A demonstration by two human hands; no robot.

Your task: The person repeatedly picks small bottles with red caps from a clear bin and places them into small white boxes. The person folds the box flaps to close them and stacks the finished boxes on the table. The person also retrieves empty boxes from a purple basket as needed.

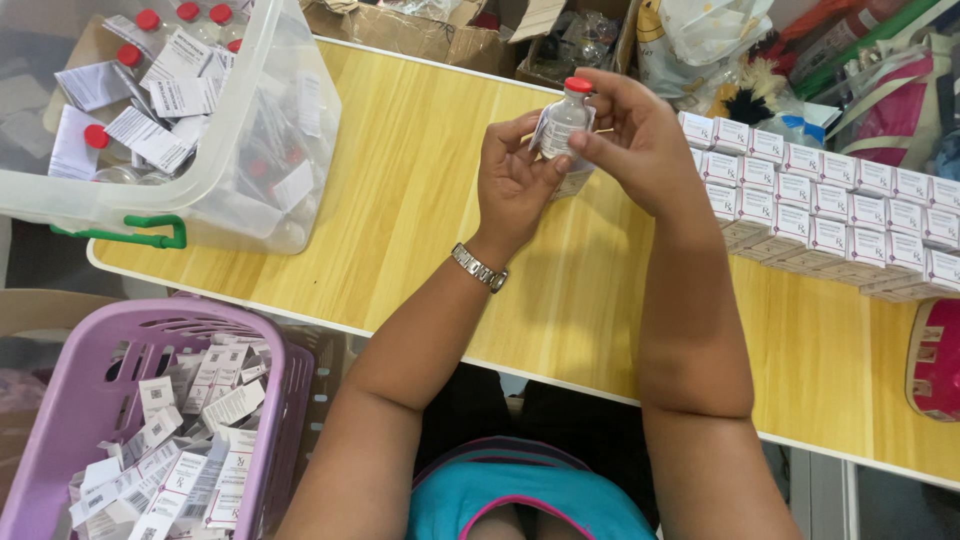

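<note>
Both hands are raised over the yellow table (pixel 420 220) and meet around a small clear glass vial (pixel 565 122) with a red cap. My left hand (pixel 512 180), with a metal watch on its wrist, cups the vial from below and holds a folded white paper leaflet against it. My right hand (pixel 630 135) pinches the vial from the right, fingers wrapped by the cap and body. The vial stands roughly upright between the two hands.
A clear plastic tub (pixel 225 175) with a green latch at the upper left holds several red-capped vials and leaflets. A purple basket (pixel 70 370) at the lower left holds flattened white cartons. Rows of small white boxes (pixel 830 205) line the table's right side. Cardboard boxes and bags stand behind.
</note>
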